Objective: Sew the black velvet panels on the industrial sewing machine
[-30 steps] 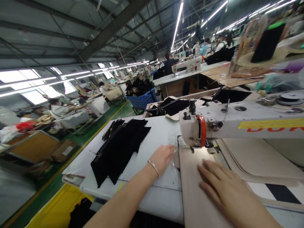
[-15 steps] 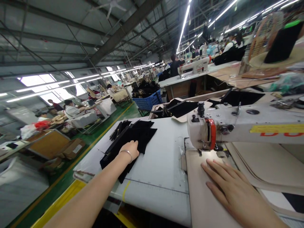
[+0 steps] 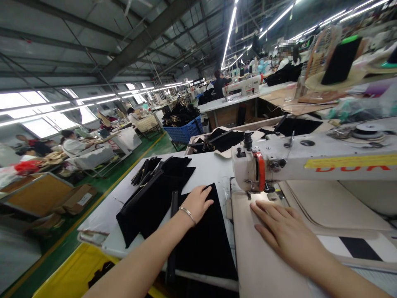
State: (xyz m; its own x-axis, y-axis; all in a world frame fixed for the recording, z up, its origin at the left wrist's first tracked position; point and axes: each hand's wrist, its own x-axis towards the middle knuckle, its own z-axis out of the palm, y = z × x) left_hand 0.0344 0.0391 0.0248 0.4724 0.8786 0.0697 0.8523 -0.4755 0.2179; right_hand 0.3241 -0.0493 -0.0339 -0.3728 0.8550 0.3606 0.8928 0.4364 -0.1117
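My left hand (image 3: 198, 203) wears a bangle and grips the upper edge of a black fabric piece (image 3: 206, 244) with a stiff dark strip along its left side. This piece lies over the front of the white table. Left of it rests a pile of black fabric pieces (image 3: 145, 203). My right hand (image 3: 279, 227) lies flat, fingers stretched, on a beige panel (image 3: 249, 252). Its fingertips are just in front of the presser foot of the white sewing machine (image 3: 310, 155).
A blue crate (image 3: 182, 131) heaped with black pieces stands beyond the table. Behind the machine is a tray holding black pieces (image 3: 225, 138). A yellow bin (image 3: 74, 271) sits below the table's left front. Beige panels (image 3: 325, 207) lie under the machine arm. People work farther back.
My left hand has moved right, drawing one black fabric piece off the pile towards the machine. My right hand stays on the beige panel. The whole view has shifted slightly.
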